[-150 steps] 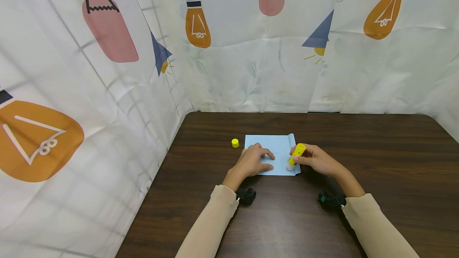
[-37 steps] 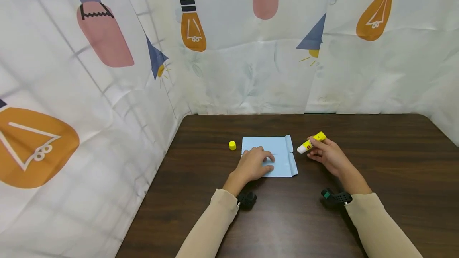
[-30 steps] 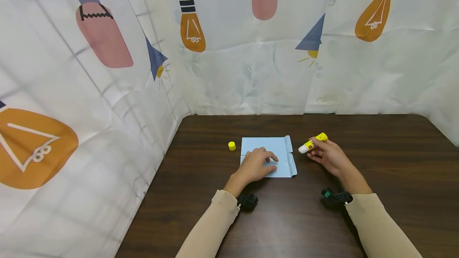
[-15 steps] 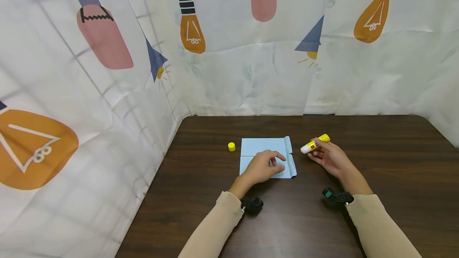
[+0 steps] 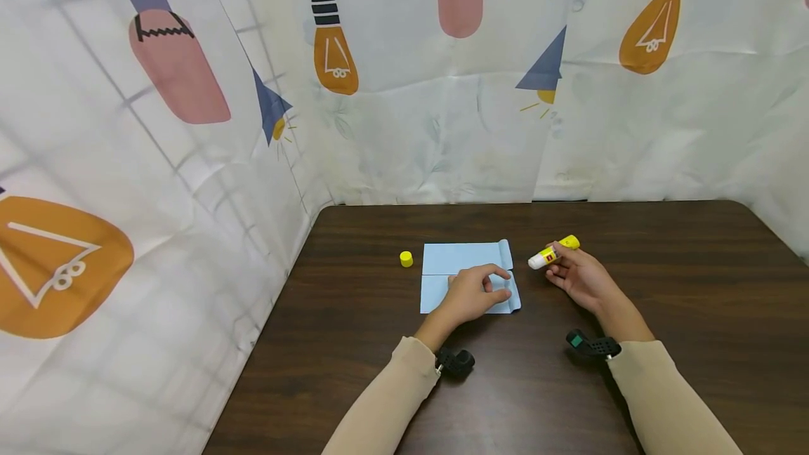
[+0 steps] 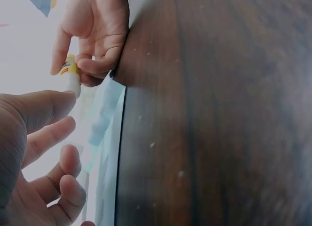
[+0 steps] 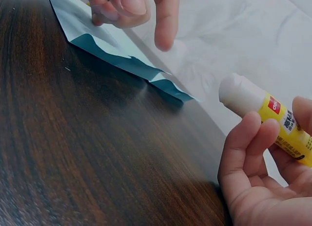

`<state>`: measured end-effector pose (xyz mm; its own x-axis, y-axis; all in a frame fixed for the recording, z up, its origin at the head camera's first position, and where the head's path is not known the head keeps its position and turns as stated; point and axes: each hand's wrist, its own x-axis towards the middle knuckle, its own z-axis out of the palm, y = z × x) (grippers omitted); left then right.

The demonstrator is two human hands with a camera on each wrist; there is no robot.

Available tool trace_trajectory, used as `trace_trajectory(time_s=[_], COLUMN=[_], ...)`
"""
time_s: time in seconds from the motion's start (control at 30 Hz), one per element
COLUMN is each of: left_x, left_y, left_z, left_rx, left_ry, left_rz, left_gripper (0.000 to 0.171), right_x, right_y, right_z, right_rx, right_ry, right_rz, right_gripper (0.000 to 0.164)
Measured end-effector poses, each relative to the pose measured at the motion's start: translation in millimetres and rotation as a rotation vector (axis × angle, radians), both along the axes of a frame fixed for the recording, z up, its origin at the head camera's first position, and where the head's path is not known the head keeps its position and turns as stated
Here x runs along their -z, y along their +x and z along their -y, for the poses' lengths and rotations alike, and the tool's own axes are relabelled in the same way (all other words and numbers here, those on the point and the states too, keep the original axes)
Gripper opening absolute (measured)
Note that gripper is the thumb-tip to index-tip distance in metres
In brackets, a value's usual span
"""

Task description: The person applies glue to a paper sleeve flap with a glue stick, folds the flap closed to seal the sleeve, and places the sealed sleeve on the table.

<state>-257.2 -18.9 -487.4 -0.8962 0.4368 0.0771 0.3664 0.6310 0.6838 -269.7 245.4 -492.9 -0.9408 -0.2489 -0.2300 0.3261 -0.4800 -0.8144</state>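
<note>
Presently in the right hand [image 5: 583,281]: the glue stick [image 7: 274,114], gripped by its yellow barrel between thumb and curled fingers; it is uncapped and slanted, its white end facing the right edge of the blue paper [image 5: 464,258], near but apart.
Left hand [image 5: 469,295]: over the lower half of the blue paper; thumb and forefinger parted, the other fingers loosely bent, nothing held between them; whether any fingertip touches the sheet cannot be told.
Blue paper: on the table [image 5: 663,265], in front of the person; a thin line runs across it; its right edge rises as an upper flap [image 5: 505,253] and a lower flap [image 5: 516,297], split from each other.
Yellow cap [image 5: 406,259]: on the table, just left of the blue paper, not touching it.
Glue stick handling: probably light and stiff, with a smooth barrel that may roll in the fingers; the yellow part is the place to hold; the white tip is likely soft, tacky and easily smeared.
Blue paper handling: likely thin, limp and quick to crease or slide; spread fingertips on its broad part should steady it; the flaps would suit a light pinch at their outer edges.
</note>
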Motion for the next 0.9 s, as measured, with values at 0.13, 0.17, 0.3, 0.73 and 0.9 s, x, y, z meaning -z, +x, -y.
trace_trajectory(time_s=[0.13,0.17,0.3,0.73,0.9], left_x=[1.9,2.5,2.3,-0.9,1.3], left_y=[-0.3,-0.4,-0.1,2.5,1.1], left_z=[-3.6,-4.2,-5.8,-9.2,-9.7], left_rx=[-0.02,-0.024,-0.027,0.034,0.048], left_ry=[0.007,0.007,-0.003,-0.09,-0.126], left_rz=[-0.003,-0.006,-0.027,-0.03,-0.035], left_gripper=[0.027,0.027,0.03,0.034,0.033], right_x=[1.2,1.3,1.2,-0.3,-0.1], right_y=[-1.1,-1.4,-1.1,0.0,0.3], right_z=[0.8,1.3,1.4,1.5,1.5], right_rx=[-0.002,0.001,-0.002,-0.01,-0.005], right_ry=[0.014,0.016,0.015,0.015,0.011], right_rz=[0.004,0.004,-0.005,-0.013,-0.01], right_gripper=[0.017,0.017,0.016,0.018,0.019])
